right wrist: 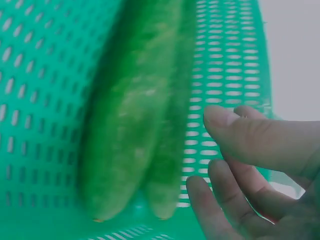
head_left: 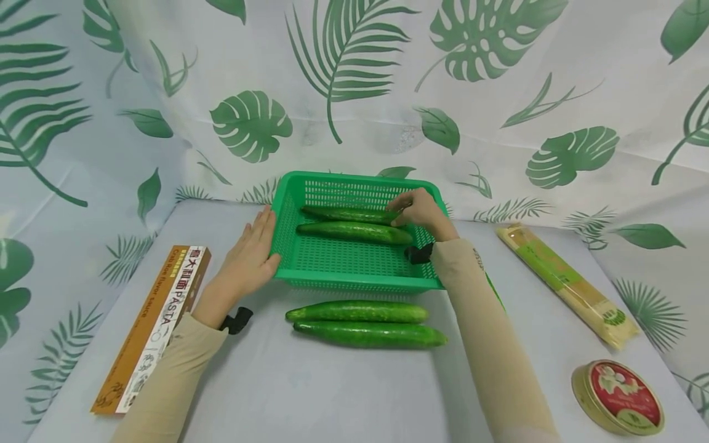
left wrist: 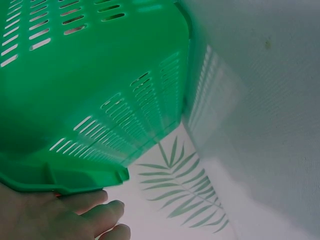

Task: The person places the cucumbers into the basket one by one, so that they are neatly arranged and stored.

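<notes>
Green and slender, 2 glossy cucumbers (head_left: pixel 354 231) share a basket (head_left: pixel 354 281).

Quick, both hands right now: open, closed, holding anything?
Left hand: open, flat against the basket.
Right hand: open, over the basket, not gripping either cucumber there.
</notes>
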Demonstrator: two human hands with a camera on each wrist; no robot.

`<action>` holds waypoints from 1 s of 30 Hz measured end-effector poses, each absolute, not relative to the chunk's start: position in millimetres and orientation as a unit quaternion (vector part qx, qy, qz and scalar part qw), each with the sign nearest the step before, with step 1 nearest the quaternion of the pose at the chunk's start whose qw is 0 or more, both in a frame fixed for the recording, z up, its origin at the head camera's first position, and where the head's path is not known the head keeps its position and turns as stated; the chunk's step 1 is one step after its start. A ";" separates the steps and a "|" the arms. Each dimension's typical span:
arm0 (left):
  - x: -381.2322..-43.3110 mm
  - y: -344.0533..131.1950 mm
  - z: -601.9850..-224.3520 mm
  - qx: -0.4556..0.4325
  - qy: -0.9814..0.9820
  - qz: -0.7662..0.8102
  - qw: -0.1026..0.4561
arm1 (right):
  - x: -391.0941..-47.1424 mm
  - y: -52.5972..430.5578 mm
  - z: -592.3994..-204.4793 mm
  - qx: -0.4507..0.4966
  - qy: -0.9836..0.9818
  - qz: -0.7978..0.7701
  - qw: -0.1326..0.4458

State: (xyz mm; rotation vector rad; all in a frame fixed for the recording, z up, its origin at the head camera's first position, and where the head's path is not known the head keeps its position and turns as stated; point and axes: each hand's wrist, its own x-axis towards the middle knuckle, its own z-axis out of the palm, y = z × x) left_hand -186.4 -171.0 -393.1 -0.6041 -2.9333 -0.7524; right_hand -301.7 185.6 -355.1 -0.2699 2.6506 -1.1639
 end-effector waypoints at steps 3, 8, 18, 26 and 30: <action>-186.5 -170.1 -393.8 -0.195 -0.950 -0.243 0.026 | -297.5 186.5 -342.8 -0.108 0.903 -0.402 0.106; -187.3 -169.3 -394.5 -0.194 -0.951 -0.241 0.025 | -283.8 188.9 -317.0 -0.120 0.905 -0.398 0.090; -187.0 -169.4 -394.7 -0.194 -0.950 -0.244 0.021 | -237.2 224.2 -273.2 -0.127 0.930 -0.344 -0.017; -186.7 -170.4 -395.1 -0.195 -0.950 -0.244 0.018 | -186.6 263.0 -261.2 -0.087 0.933 -0.316 -0.148; -186.7 -170.2 -394.7 -0.194 -0.950 -0.243 0.019 | -164.1 277.6 -270.1 -0.053 0.925 -0.321 -0.195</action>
